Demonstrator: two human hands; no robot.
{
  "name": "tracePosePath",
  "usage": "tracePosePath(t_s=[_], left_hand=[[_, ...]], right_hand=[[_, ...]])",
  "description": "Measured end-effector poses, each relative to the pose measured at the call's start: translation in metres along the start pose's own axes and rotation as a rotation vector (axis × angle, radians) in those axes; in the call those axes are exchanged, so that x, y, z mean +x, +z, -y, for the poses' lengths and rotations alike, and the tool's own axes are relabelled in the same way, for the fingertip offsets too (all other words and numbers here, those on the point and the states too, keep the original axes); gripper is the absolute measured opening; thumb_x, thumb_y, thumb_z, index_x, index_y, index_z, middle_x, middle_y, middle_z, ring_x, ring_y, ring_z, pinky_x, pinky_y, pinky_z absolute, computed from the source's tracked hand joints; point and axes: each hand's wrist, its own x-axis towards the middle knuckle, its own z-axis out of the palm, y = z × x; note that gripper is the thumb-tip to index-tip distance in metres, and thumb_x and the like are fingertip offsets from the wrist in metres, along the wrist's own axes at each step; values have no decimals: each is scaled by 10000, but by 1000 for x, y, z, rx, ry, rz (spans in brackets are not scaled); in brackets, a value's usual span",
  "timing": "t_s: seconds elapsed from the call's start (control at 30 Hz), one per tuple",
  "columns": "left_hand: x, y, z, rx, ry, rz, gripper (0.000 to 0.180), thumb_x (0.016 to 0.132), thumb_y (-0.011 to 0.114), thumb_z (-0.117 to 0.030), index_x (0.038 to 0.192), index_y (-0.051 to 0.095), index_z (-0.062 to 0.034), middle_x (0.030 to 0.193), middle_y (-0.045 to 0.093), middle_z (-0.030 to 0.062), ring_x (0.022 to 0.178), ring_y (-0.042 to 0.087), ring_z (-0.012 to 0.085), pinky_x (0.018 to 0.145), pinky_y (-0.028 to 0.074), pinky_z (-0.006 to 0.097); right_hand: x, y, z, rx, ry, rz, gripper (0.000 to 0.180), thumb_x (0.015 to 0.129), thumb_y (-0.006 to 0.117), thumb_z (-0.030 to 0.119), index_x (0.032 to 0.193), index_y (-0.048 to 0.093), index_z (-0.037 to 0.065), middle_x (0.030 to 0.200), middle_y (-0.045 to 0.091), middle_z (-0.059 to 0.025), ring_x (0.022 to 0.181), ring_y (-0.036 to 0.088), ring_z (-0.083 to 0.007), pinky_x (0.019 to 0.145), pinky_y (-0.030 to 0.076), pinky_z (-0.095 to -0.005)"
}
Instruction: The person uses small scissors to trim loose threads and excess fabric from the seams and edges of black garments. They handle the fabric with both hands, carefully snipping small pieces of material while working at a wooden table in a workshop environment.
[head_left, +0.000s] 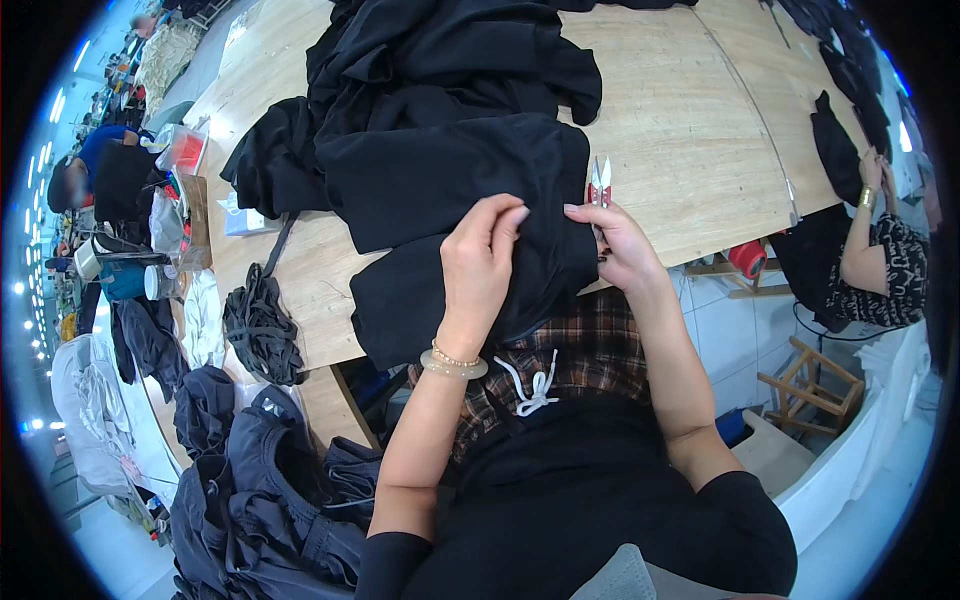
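Black trousers [440, 165] lie spread over the wooden table in front of me, with their near edge over my lap. My left hand [478, 258] is above the cloth, thumb and fingertips pinched together; anything between them is too small to see. Close by on the right, at the garment's side edge, my right hand [625, 248] holds red-handled thread snips [600, 185] in its curled fingers. Their pointed blades stick out away from me. The right thumb points toward the left fingertips, with a gap between the hands.
More black garments [430, 50] are heaped farther back on the wooden table [680, 110]. A bundle of dark strips [262, 325] lies at the left, above a pile of dark clothing [270, 500]. Another person [870, 250] handles black cloth at the right, near a wooden stool [810, 385].
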Motion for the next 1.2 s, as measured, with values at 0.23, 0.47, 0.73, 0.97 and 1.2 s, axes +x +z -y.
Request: tracePosePath(t_s=[0.23,0.47,0.73,0.97,1.2], left_hand=[[-6,-6,-4,309,325,65,118,862,704,-8,972,670,16,921,696,125,808,697,290,723,567,351],[-12,-5,1,-19,21,-41,85,913,653,15,998,654,18,890,727,148,787,742,227,681,583,301],[-11,-9,2,302,383,54,164,835,706,25,997,684,4,968,675,122,792,681,277,706,572,350],[-7,-7,9,240,324,-6,123,845,707,39,958,694,-7,859,705,102,680,693,228,617,547,300],[-7,-8,10,232,248,-1,104,867,700,21,968,698,-5,842,712,111,684,703,205,623,545,283]], right_hand=[[-9,3,5,-60,-35,71,98,903,682,63,897,608,128,661,549,101,456,406,23,412,243,-173],[-11,1,6,-38,-34,82,144,905,682,62,836,595,154,638,532,111,456,402,29,413,237,-173],[-10,5,7,-44,-13,26,153,918,666,58,812,594,142,636,541,101,431,373,19,398,229,-175],[-17,19,13,-13,-30,-11,124,958,667,157,997,576,82,769,592,52,523,453,6,435,283,-182],[-24,-1,19,-733,-701,-239,233,998,642,273,1066,570,61,798,543,25,711,525,-83,639,429,-243]])
